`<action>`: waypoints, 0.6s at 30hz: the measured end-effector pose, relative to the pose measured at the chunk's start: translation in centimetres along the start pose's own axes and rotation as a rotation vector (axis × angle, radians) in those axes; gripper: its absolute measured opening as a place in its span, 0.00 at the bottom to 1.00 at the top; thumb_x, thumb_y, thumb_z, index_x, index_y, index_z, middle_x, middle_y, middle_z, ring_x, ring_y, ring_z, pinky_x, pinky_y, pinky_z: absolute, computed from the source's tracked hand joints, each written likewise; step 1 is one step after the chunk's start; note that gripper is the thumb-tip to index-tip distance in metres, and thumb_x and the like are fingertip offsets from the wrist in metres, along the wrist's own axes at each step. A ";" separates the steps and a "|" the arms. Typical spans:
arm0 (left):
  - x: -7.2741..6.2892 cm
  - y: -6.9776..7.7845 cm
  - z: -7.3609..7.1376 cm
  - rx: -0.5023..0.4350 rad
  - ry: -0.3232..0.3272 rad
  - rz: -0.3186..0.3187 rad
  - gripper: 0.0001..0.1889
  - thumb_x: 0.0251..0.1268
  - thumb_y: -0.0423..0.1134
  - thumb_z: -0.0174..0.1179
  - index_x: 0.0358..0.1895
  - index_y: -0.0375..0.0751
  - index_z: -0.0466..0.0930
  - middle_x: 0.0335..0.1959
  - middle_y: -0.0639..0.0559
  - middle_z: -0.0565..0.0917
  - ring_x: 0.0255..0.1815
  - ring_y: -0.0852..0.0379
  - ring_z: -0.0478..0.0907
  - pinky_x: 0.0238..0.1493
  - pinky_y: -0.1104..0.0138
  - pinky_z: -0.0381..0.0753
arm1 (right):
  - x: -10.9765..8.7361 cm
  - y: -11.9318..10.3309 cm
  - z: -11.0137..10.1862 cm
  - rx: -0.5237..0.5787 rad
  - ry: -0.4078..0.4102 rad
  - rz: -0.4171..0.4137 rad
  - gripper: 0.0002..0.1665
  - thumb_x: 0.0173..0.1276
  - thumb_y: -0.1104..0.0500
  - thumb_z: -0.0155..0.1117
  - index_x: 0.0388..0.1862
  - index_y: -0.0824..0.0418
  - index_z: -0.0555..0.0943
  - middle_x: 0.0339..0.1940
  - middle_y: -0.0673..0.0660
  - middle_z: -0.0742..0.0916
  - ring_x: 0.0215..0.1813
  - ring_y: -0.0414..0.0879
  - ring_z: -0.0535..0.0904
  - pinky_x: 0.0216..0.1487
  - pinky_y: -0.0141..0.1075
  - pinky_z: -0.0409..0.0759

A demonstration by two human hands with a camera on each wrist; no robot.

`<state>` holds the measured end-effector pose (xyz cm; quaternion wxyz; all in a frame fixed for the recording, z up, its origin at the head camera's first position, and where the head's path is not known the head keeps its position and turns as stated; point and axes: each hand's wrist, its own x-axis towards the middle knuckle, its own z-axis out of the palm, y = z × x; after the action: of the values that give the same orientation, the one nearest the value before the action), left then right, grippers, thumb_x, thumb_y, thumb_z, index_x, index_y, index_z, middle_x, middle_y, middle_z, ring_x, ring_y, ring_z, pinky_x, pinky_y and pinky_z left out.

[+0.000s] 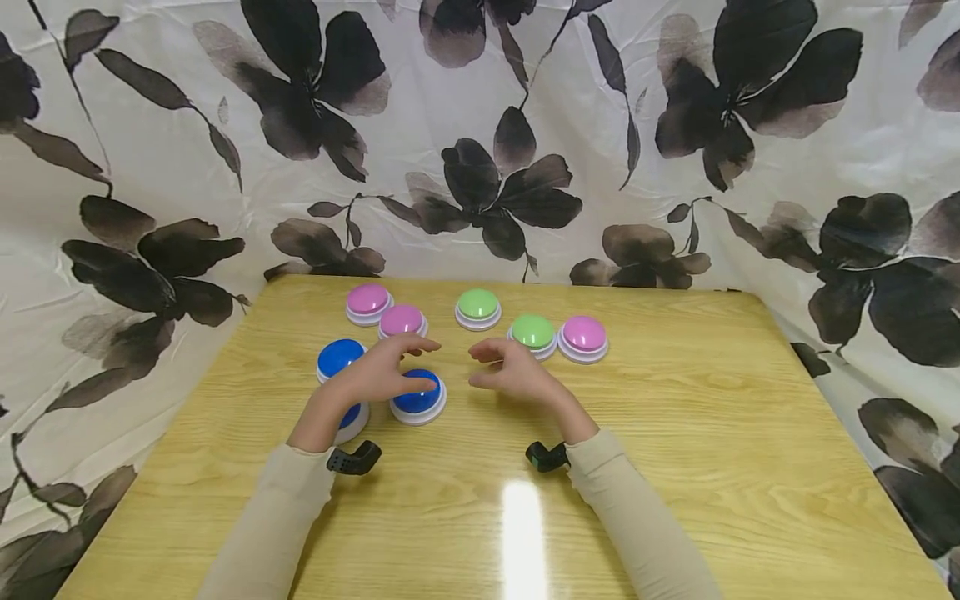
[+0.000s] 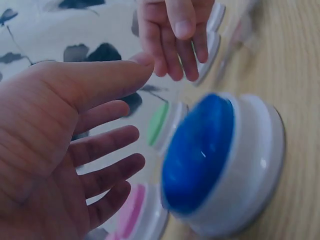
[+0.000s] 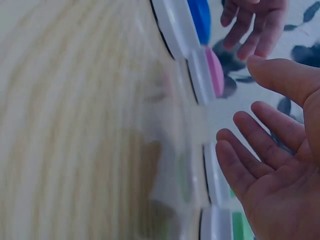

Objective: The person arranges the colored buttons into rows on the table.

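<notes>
My left hand (image 1: 378, 371) hovers over the blue push buttons, fingers apart from the thumb and nothing between them. Just beneath its thumb is one blue button (image 1: 417, 402), large in the left wrist view. Two more blue buttons, one at the back (image 1: 340, 356) and one nearer (image 1: 351, 419), are partly covered by that hand and wrist. Facing it, my right hand (image 1: 517, 372) is held above the table with loosely bent fingers, holding nothing. Closest to its knuckles is a green button (image 1: 533, 331). Every button has a round white base.
Two pink buttons (image 1: 368, 300) stand at the back left, the nearer partly behind the left fingers. Another green button (image 1: 477, 305) is at the back middle. A third pink button (image 1: 584, 335) adjoins the nearer green one. Floral cloth (image 1: 495, 192) hangs behind the wooden table (image 1: 712, 467).
</notes>
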<state>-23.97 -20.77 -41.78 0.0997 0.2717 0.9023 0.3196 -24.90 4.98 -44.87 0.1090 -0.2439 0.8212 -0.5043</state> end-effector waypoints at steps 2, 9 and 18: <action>-0.2 -0.8 0.1 -0.005 0.002 -0.004 0.34 0.58 0.45 0.70 0.66 0.36 0.71 0.63 0.45 0.74 0.62 0.42 0.69 0.62 0.45 0.68 | 0.2 0.0 0.4 -0.008 -0.018 -0.004 0.29 0.61 0.64 0.71 0.60 0.71 0.75 0.58 0.65 0.80 0.61 0.55 0.75 0.62 0.43 0.73; -1.5 -3.3 0.2 0.008 0.007 -0.050 0.40 0.51 0.50 0.74 0.67 0.38 0.70 0.63 0.43 0.74 0.61 0.40 0.70 0.60 0.45 0.70 | 1.6 0.2 2.3 -0.053 -0.064 -0.028 0.35 0.57 0.61 0.76 0.63 0.68 0.74 0.60 0.61 0.80 0.61 0.53 0.75 0.60 0.39 0.74; -2.5 -4.1 0.5 0.014 -0.035 -0.112 0.46 0.45 0.52 0.77 0.68 0.36 0.68 0.63 0.41 0.74 0.62 0.41 0.70 0.63 0.46 0.67 | 2.0 -0.2 4.3 -0.045 -0.089 -0.036 0.42 0.50 0.60 0.80 0.63 0.68 0.73 0.59 0.61 0.80 0.60 0.53 0.76 0.60 0.38 0.74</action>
<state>-23.42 -24.58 -44.70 0.1312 0.2268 0.9165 0.3022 -24.76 0.58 -46.59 0.1310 -0.2831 0.8222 -0.4761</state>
